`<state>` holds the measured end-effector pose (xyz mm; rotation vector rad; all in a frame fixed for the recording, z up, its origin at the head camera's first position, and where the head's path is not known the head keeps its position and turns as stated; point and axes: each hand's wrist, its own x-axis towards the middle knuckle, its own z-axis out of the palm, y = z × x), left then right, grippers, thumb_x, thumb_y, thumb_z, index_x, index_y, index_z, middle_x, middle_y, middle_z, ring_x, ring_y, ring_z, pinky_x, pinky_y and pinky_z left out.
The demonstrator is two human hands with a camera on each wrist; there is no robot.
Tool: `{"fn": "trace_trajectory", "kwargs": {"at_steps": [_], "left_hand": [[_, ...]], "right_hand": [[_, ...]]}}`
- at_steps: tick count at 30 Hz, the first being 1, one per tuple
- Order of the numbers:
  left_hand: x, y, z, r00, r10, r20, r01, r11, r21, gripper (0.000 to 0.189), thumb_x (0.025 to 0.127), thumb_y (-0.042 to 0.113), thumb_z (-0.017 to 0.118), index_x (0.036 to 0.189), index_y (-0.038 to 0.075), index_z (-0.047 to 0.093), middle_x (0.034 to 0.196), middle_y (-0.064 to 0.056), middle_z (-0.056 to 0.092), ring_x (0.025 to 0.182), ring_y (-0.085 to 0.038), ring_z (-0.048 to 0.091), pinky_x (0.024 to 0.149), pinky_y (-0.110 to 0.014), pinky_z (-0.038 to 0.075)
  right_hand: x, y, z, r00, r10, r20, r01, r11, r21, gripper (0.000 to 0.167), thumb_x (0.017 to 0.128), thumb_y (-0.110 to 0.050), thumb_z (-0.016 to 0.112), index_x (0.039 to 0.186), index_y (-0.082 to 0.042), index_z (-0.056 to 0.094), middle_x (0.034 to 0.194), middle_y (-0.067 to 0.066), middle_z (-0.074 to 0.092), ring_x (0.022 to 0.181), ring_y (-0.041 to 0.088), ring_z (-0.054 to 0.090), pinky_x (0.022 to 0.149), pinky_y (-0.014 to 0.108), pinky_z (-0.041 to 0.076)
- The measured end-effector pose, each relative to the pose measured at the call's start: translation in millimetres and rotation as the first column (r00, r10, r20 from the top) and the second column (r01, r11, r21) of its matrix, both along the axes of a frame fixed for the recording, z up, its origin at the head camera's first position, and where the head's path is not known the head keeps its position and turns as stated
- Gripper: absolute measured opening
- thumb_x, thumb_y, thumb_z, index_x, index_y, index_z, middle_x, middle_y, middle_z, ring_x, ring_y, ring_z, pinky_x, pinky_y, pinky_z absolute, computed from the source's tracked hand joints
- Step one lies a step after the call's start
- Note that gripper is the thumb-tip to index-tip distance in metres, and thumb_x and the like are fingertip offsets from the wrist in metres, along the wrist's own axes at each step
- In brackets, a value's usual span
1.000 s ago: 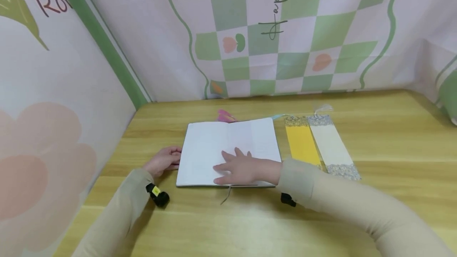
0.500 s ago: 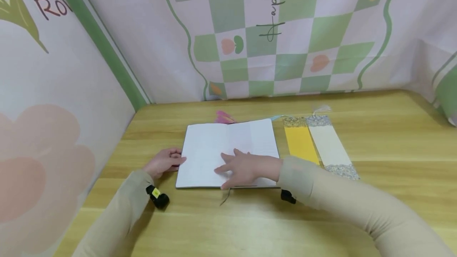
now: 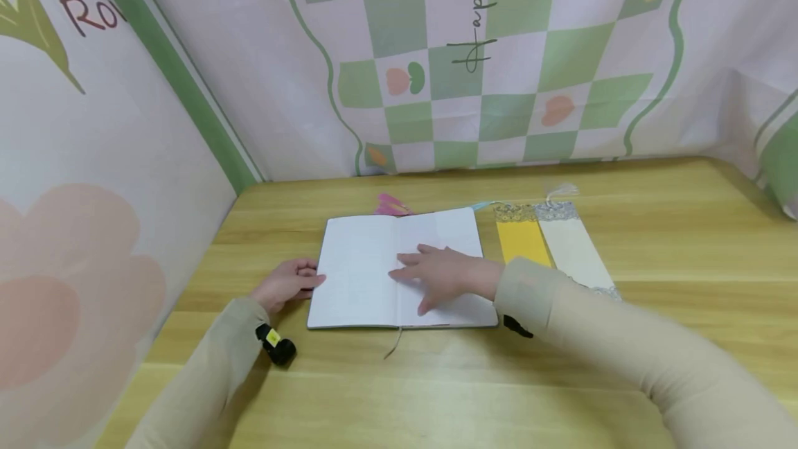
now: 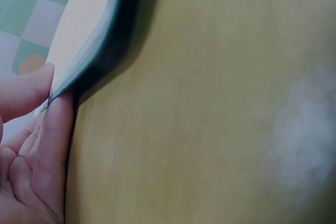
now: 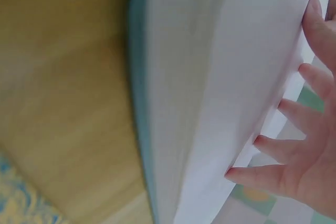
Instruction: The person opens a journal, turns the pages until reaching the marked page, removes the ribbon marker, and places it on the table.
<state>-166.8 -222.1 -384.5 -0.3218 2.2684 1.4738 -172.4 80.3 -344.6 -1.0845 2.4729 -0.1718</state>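
Note:
An open notebook (image 3: 358, 262) with pale pages lies on the wooden table. At its left edge, my left hand (image 3: 283, 283) pinches the cover and pages, thumb on top and fingers underneath; the left wrist view shows this thumb (image 4: 31, 90) at the dark cover's corner. My right hand (image 3: 445, 276) is spread over the right page, its fingertips touching the paper near the middle fold. From the right wrist, the straight fingers (image 5: 262, 174) stand apart along the white page (image 5: 241, 77). A thin ribbon (image 3: 393, 345) trails from the notebook's lower edge.
Right of the notebook lie a yellow bookmark (image 3: 522, 241) and a white bookmark (image 3: 576, 248), both with patterned ends. A pink tassel (image 3: 391, 204) and a light blue tassel (image 3: 483, 205) show at the notebook's far edge. A printed curtain (image 3: 461, 116) hangs behind the table (image 3: 349, 393).
My right hand has slid from the middle fold to the right and slightly away across the right page. My left thumb has come onto the left page's edge.

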Motion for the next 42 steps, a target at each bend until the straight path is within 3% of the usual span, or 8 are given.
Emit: {"fn": "trace_trajectory", "kwargs": {"at_steps": [10, 16, 24, 29, 36, 42], "left_hand": [[-1.1, -0.3, -2.4, 1.000, 0.008, 0.000, -0.008, 1.000, -0.010, 0.045, 0.092, 0.012, 0.062, 0.130, -0.003, 0.044, 0.107, -0.008, 0.061, 0.084, -0.010, 0.057, 0.073, -0.023, 0.054], [-1.3, -0.2, -1.8, 1.000, 0.004, 0.003, -0.004, 1.000, -0.015, 0.045, 0.092, 0.013, 0.062, 0.130, -0.003, 0.044, 0.104, -0.005, 0.060, 0.084, -0.010, 0.056, 0.073, -0.023, 0.054], [-1.8, -1.5, -3.0, 1.000, 0.000, 0.000, 0.000, 1.000, -0.011, 0.042, 0.092, 0.013, 0.062, 0.128, -0.003, 0.045, 0.100, -0.004, 0.058, 0.083, -0.010, 0.055, 0.073, -0.023, 0.054], [-2.1, -1.3, -4.1, 1.000, 0.006, -0.001, -0.006, 1.000, -0.023, 0.040, 0.092, 0.013, 0.062, 0.127, -0.002, 0.046, 0.100, -0.004, 0.057, 0.084, -0.011, 0.055, 0.074, -0.023, 0.054], [-1.1, 0.0, -3.6, 1.000, 0.002, -0.009, -0.003, 1.000, -0.024, 0.042, 0.092, 0.013, 0.062, 0.127, -0.003, 0.045, 0.099, -0.003, 0.057, 0.084, -0.011, 0.054, 0.074, -0.024, 0.054], [-1.1, -0.5, -3.2, 1.000, 0.008, -0.007, -0.008, 1.000, -0.026, 0.044, 0.092, 0.012, 0.062, 0.130, -0.003, 0.044, 0.101, -0.004, 0.058, 0.085, -0.011, 0.055, 0.075, -0.024, 0.054]], "right_hand": [[-33.1, 22.7, -0.3, 0.989, -0.147, 0.021, 0.147, 0.989, 0.016, 0.078, 0.082, -0.037, 0.073, 0.147, -0.020, 0.034, 0.157, 0.010, 0.017, 0.143, 0.041, 0.011, 0.107, 0.071, 0.010], [-53.0, 38.1, 0.2, 0.976, -0.218, -0.026, 0.218, 0.976, 0.005, 0.082, 0.080, -0.036, 0.074, 0.147, -0.013, 0.033, 0.155, 0.019, 0.019, 0.138, 0.050, 0.014, 0.109, 0.067, 0.012], [-68.3, 47.6, 1.7, 0.935, -0.353, -0.045, 0.353, 0.936, 0.001, 0.099, 0.074, -0.040, 0.079, 0.150, -0.010, 0.023, 0.152, 0.026, 0.019, 0.137, 0.053, 0.013, 0.107, 0.071, 0.008], [-74.6, 53.4, 3.9, 0.912, -0.408, -0.034, 0.408, 0.913, -0.004, 0.099, 0.074, -0.039, 0.079, 0.150, -0.009, 0.023, 0.151, 0.031, 0.018, 0.136, 0.055, 0.011, 0.106, 0.072, 0.008], [-75.1, 55.7, 5.5, 0.909, -0.414, -0.046, 0.415, 0.910, 0.015, 0.090, 0.077, -0.039, 0.078, 0.147, -0.008, 0.031, 0.150, 0.030, 0.020, 0.137, 0.052, 0.013, 0.106, 0.071, 0.014], [-68.6, 51.6, 5.8, 0.925, -0.344, -0.159, 0.347, 0.938, -0.014, 0.085, 0.075, -0.035, 0.079, 0.143, -0.007, 0.038, 0.150, 0.027, 0.026, 0.137, 0.049, 0.017, 0.109, 0.067, 0.014]]}}
